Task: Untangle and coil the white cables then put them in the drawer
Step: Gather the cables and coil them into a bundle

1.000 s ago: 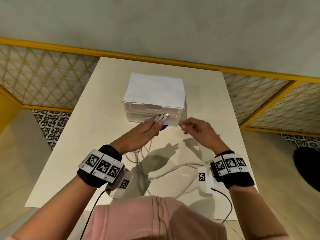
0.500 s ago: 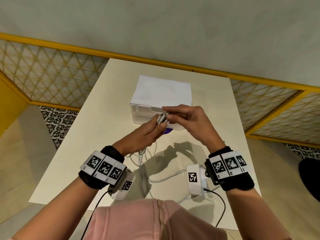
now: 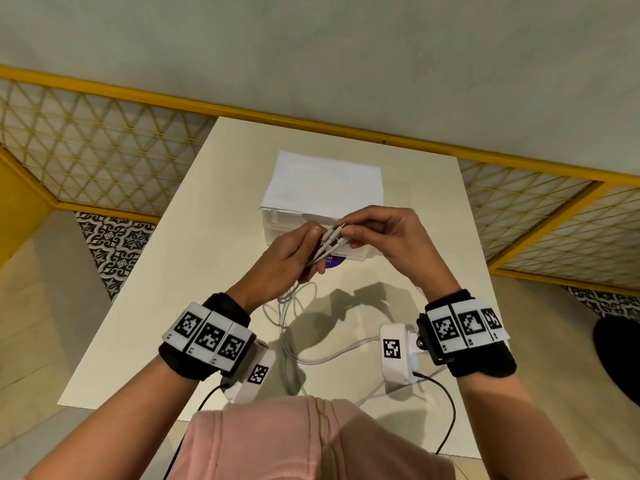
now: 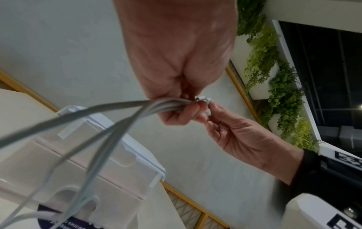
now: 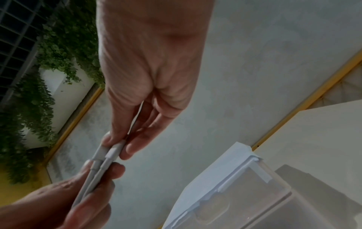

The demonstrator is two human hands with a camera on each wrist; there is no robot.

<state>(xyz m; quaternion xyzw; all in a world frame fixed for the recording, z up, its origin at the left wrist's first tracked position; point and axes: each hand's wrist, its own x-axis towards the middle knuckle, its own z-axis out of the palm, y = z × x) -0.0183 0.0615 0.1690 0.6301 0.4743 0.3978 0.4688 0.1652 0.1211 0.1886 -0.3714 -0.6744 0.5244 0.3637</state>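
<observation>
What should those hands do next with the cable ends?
Probably draw one plug away: the right hand pinches the plug tips, the left hand grips the white cables just behind, and the rest lies tangled on the table.

The cream table (image 3: 180, 306) bore a clear plastic drawer unit (image 3: 294, 220) near its far middle, and loose loops of white cables (image 3: 322, 356) lay on its near part
</observation>
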